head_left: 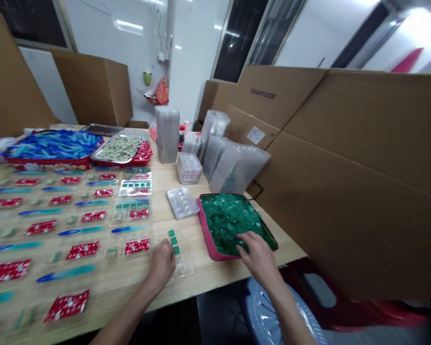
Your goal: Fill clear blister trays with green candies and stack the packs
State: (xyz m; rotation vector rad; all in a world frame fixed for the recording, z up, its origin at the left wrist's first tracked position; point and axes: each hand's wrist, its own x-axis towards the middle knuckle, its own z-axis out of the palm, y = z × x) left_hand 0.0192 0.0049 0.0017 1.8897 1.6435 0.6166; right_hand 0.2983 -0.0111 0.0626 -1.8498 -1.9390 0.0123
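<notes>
My left hand [162, 265] rests on the wooden table [215, 275] with curled fingers at the near edge of a clear plastic blister tray [175, 253] that holds three small green blocks [174, 241]. My right hand [255, 252] reaches into a pink tray [204, 229] heaped with small green pieces [228, 219]. Its fingers are bent down among the pieces, and whether they grip one is hidden.
Rows of clear trays with red packets [82, 249] and blue tools [65, 273] cover the table's left. A red tray of blue tools [53, 143], a metal tray [119, 148] and stacks of empty clear trays [167, 134] stand behind. Cardboard sheets [345, 158] wall the right.
</notes>
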